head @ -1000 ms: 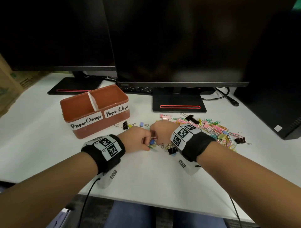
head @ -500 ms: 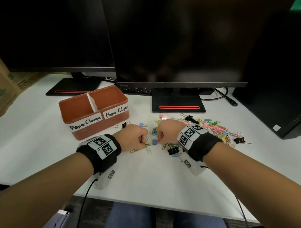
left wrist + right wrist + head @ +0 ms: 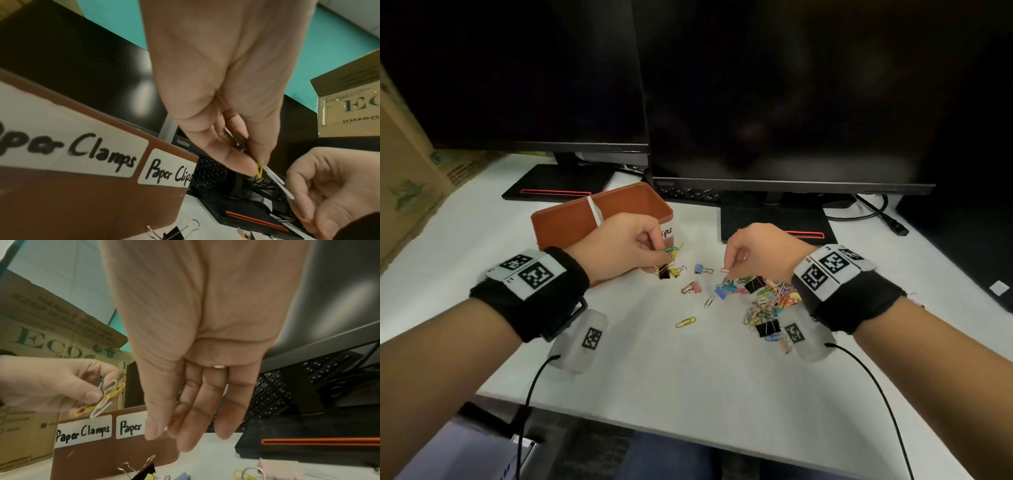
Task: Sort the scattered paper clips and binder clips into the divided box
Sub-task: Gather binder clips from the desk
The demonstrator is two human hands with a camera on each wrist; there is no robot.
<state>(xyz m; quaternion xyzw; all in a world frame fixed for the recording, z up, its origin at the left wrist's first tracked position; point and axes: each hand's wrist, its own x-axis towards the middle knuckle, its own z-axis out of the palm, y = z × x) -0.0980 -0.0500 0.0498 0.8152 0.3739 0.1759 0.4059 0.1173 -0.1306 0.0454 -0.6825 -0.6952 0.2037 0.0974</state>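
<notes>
Your left hand pinches a small bunch of paper clips, thin looped wire in yellow, white and green, held in the air just in front of the divided box. Your right hand pinches one orange paper clip between thumb and fingertips, above the scattered pile. The box is rust-brown, rectangular, smooth-walled, with a white divider and two white labels handwritten "Paper Clamps" and "Paper Clips"; it sits toward the counter's far left, before the monitor stands. The pile, a glossy tangle of coloured wire clips and folded-metal binder clips in black, blue and pink, lies mid-counter under your right wrist. A yellow paper clip lies apart, nearer the front edge. A black binder clip rests beside the box's front wall.
</notes>
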